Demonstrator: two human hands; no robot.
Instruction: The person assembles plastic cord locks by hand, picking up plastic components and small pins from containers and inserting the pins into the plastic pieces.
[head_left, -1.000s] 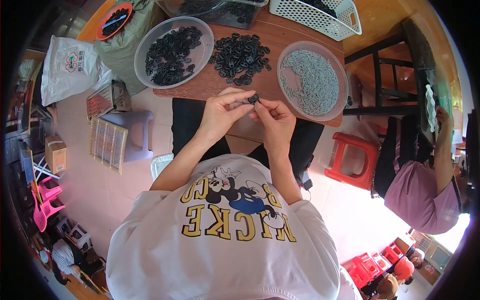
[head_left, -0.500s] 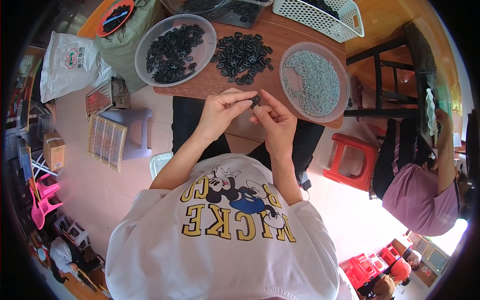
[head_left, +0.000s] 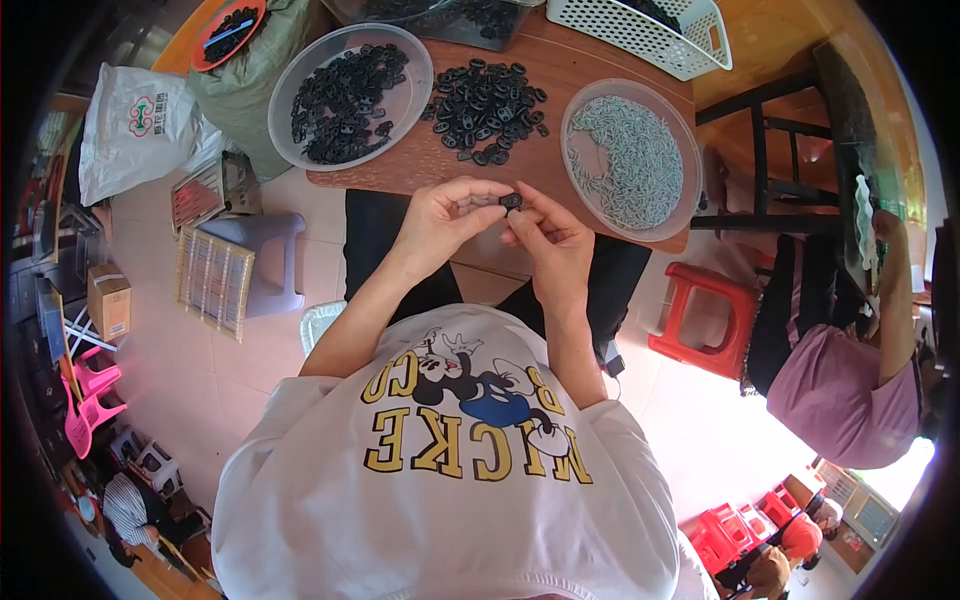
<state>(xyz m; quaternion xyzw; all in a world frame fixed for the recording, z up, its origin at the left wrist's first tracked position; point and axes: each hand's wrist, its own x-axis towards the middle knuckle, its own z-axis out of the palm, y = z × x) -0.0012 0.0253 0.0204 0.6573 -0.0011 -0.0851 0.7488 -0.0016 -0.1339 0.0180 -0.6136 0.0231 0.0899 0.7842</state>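
Observation:
My left hand [head_left: 447, 218] and my right hand [head_left: 549, 235] meet just in front of the wooden table's near edge [head_left: 440, 175]. Both pinch one small black plastic piece [head_left: 511, 201] between their fingertips. A loose pile of the same black pieces [head_left: 485, 98] lies on the table just beyond my hands. To its left stands a round clear tray of black pieces [head_left: 345, 92]. To its right a round clear tray [head_left: 632, 158] holds several small grey metal parts.
A white perforated basket [head_left: 640, 28] sits at the table's far side. A grey stool [head_left: 250, 255] with a wooden rack stands at left, a red stool [head_left: 702, 315] at right. A person in a pink top [head_left: 850, 385] sits at right. Sacks and a white bag [head_left: 140, 130] lie at far left.
My hands have stayed together on the black piece, with only small finger shifts. The view has tilted slightly.

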